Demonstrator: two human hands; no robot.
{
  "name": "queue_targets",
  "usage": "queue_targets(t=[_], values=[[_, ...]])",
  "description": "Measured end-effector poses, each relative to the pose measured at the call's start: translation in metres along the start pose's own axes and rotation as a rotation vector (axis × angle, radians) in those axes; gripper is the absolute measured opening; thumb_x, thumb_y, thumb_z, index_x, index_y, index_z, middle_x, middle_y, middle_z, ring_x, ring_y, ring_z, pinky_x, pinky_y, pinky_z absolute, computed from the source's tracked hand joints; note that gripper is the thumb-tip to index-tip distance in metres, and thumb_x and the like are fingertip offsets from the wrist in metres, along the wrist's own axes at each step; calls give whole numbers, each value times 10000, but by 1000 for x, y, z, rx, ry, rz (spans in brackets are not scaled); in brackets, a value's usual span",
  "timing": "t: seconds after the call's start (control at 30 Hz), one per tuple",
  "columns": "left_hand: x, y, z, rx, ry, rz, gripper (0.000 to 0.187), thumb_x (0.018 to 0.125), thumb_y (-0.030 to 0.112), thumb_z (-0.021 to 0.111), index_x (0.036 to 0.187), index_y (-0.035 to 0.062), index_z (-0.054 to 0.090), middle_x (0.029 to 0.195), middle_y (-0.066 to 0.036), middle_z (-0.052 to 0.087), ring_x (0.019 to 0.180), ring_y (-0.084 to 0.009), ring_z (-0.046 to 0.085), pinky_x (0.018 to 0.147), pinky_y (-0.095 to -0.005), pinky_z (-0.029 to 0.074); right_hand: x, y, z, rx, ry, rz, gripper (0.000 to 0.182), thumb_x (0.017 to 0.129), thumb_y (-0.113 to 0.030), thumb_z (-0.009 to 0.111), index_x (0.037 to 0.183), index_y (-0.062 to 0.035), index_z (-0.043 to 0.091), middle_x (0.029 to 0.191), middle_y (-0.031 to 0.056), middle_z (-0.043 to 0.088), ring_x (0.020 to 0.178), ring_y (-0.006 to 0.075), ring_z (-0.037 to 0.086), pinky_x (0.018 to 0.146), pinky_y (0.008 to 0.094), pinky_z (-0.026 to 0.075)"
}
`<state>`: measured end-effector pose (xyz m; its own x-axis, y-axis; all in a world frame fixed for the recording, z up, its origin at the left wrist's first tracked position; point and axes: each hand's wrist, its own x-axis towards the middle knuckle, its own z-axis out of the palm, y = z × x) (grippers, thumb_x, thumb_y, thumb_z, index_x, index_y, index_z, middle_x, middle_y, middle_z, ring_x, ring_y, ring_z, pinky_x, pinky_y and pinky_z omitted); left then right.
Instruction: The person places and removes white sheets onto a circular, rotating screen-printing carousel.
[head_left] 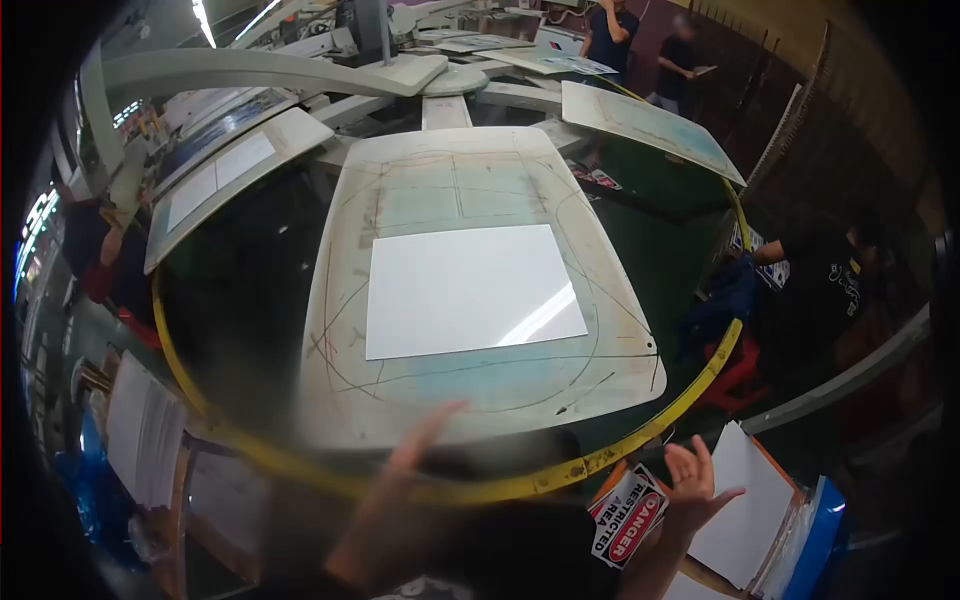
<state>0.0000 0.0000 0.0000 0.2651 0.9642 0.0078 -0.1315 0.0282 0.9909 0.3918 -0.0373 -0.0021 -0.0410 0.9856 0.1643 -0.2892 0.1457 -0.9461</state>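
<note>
Head view: both hands up and empty, left hand blurred, fingers spread, right hand open beside the danger sign. 1 white sheet lies flat on the printing pallet. Loading looks finished; next, likely another sheet.

Just beyond the left hand's fingers, the white sheet looks smooth and glossy, catching streaks of light. The platen under it is matt, scuffed and scrawled with pen lines. Beside the right hand's fingers, the danger sign looks slick, like plastic.
</note>
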Motion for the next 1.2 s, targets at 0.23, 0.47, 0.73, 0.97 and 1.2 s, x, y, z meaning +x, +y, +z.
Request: queue_targets(t=[0.23,0.47,0.73,0.97,1.2], values=[[-6,-7,-2,-77,257,13,743,873,537,319,1330,-46,374,1265,-203,477,1071,-257,489,944,-385,349,6,8,28,302,782,-18,947,831,-734,49,1346,3,348,1257,115,487,1201,236,407,1057,369,237],[-28,-35,-26,-343,-295,-124,686,882,476,348,1258,-91,441,1072,-227,602,920,-249,596,840,-378,456,5,13,4,305,-305,-14,1110,778,-791,73,1179,175,446,729,195,628,700,264,623,751,305,491],[-7,21,10,-1,444,261,849,843,595,340,1408,-24,206,1483,-193,118,1343,-291,262,1075,-465,207,14,11,28,239,257,-128,1109,753,-811,32,1380,83,222,1373,272,344,1318,306,299,1108,433,113],[-28,-10,-20,-186,71,126,851,881,594,240,1408,-67,140,1023,-195,541,1043,-238,545,1087,-447,156,22,5,37,146,243,-190,1031,821,-727,-6,1238,112,424,1091,284,546,1059,283,523,1110,429,148],[-25,-1,-7,104,76,216,690,926,448,265,1327,-109,341,1014,-188,627,1022,-230,588,1023,-351,327,6,-21,47,-99,115,-67,1001,844,-708,31,1016,117,572,739,246,627,692,287,614,1092,428,227]])
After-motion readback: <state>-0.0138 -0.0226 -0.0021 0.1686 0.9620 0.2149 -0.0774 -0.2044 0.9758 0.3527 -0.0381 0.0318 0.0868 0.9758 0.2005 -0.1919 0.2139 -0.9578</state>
